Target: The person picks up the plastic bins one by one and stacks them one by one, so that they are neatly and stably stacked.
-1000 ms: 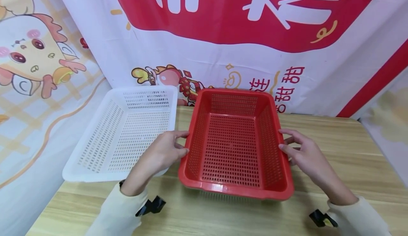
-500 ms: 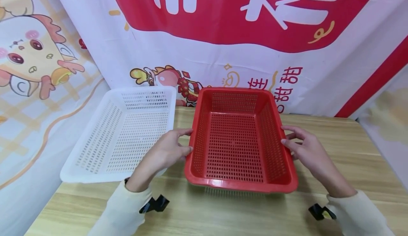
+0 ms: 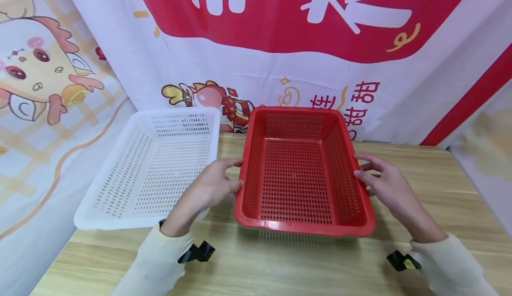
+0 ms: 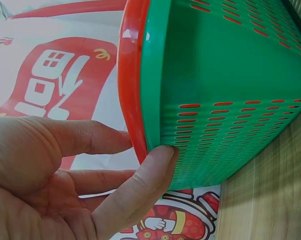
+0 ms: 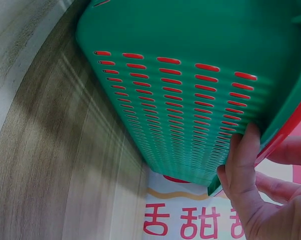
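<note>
1. We see the red basket (image 3: 295, 178) nested inside a green basket (image 4: 208, 75), over the wooden table (image 3: 436, 189), with a white basket (image 3: 172, 176) on the left. We can't tell if the green bottom touches the wood.
2. Our left hand (image 3: 216, 184) pinches the two rims on the left long side, thumb and fingers close together around them.
3. Our right hand (image 3: 386, 182) pinches the same two rims on the right long side.
4. We think the pair is light, because it looks like thin plastic full of holes. It should be stiff, a bit slippery, and not easy to break.
5. The best place to hold is the middle of each long rim, gripping both layers so neither slips.
</note>
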### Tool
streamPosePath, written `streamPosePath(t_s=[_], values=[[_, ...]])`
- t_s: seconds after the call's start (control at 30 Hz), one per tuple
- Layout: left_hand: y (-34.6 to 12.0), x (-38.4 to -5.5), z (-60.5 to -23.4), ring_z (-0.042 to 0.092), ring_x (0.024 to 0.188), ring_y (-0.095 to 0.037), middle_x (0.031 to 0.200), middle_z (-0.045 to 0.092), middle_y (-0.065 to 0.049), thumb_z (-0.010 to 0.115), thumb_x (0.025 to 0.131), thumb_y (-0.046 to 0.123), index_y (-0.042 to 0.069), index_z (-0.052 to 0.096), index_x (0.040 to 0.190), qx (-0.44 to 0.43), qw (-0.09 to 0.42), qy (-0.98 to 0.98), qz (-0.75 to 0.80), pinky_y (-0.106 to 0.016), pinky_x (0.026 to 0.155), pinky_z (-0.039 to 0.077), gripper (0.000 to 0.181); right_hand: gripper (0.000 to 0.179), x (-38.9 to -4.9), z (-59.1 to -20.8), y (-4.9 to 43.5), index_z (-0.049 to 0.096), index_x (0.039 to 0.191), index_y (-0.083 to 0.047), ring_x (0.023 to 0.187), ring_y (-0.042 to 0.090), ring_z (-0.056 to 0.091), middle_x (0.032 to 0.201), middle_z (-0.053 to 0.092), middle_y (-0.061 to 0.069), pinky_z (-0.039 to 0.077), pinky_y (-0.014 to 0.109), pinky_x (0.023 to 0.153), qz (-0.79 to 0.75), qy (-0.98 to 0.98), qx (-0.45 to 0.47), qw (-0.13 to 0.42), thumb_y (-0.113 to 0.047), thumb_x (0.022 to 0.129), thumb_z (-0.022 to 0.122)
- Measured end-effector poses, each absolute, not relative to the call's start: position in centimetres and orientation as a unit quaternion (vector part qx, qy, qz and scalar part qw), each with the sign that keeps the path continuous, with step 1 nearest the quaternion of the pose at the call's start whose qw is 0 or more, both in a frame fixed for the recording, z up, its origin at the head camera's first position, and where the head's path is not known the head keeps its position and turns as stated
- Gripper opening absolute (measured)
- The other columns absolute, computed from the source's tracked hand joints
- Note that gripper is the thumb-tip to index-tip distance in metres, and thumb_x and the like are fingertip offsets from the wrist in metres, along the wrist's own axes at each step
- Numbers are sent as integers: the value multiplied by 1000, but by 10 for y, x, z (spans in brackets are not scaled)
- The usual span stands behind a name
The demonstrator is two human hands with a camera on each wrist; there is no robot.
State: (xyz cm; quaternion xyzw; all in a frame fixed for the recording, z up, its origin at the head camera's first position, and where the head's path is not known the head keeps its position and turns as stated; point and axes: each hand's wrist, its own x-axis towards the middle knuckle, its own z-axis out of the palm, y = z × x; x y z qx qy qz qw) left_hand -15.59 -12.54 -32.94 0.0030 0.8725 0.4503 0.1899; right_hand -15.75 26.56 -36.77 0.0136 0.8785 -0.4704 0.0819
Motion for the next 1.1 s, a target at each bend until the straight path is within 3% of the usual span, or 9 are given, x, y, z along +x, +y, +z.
streamPosePath(t_s=[0.6, 0.93, 1.1], values=[[-127, -154, -330, 81, 85, -19, 125, 75, -18, 67, 105, 8, 9, 47, 162, 1, 195, 860, 472, -36, 80, 68, 61, 59, -156, -366, 264, 38, 166, -6, 100, 21, 74, 144, 55, 31, 69, 36, 74, -463, 883, 8, 79, -27, 113, 55], [-131, -151, -332, 81, 85, -19, 121, 78, -16, 69, 104, 12, 10, 48, 161, 17, 187, 856, 482, -40, 87, 67, 61, 58, -153, -363, 263, 41, 164, -4, 100, 24, 72, 142, 56, 30, 67, 32, 69, -430, 900, -3, 66, -26, 112, 55], [-136, -148, -332, 80, 88, -19, 116, 80, -12, 70, 104, 21, 13, 50, 160, 28, 174, 863, 474, -38, 84, 64, 60, 57, -150, -359, 262, 45, 161, -3, 111, 35, 68, 139, 60, 29, 66, 32, 73, -399, 916, -5, 41, -29, 112, 55]])
